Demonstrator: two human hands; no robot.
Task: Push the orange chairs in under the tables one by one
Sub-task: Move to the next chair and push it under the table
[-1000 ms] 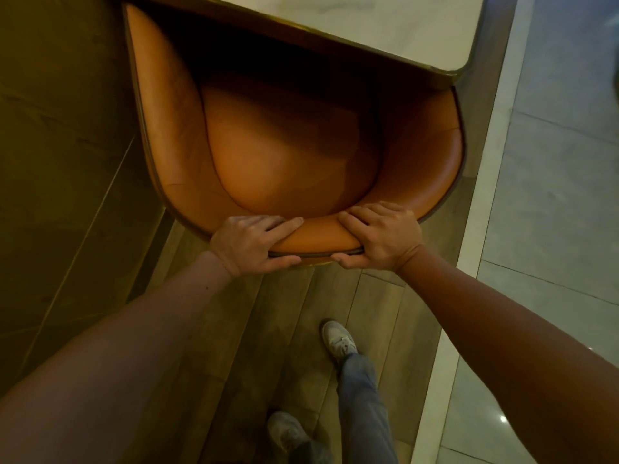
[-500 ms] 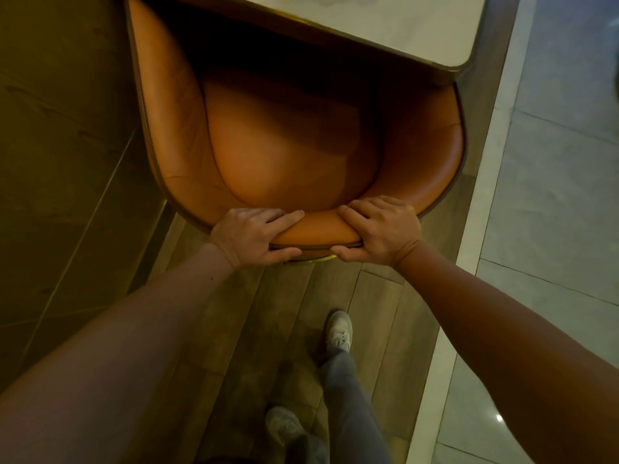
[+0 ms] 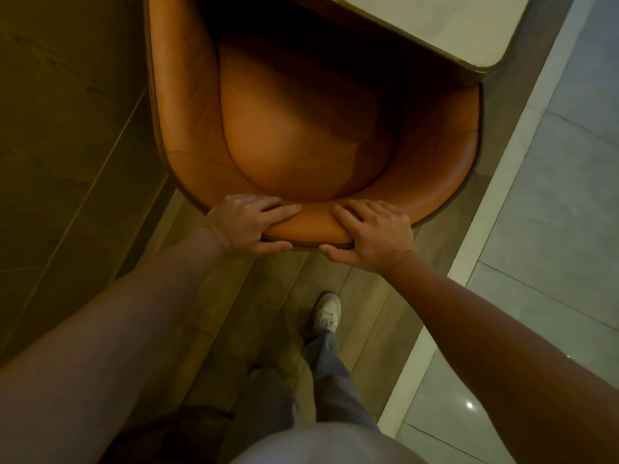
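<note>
Orange chair [image 3: 301, 135], gripped by left hand [image 3: 246, 226] and right hand [image 3: 375, 234], sits further under the table [image 3: 452, 25].

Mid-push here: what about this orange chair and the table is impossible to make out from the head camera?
- Orange leather shell chair legs: hidden beneath its own seat.
- Seat front: lost in shadow under the white marble-look tabletop.
- Table base and remaining clearance: covered by the tabletop and cut off at the top edge.
- Left hand and right hand palms: hidden by the backrest rim.

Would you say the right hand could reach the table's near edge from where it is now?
Probably not without letting go: the right hand grips the orange chair back, and the seat lies between it and the table.
</note>
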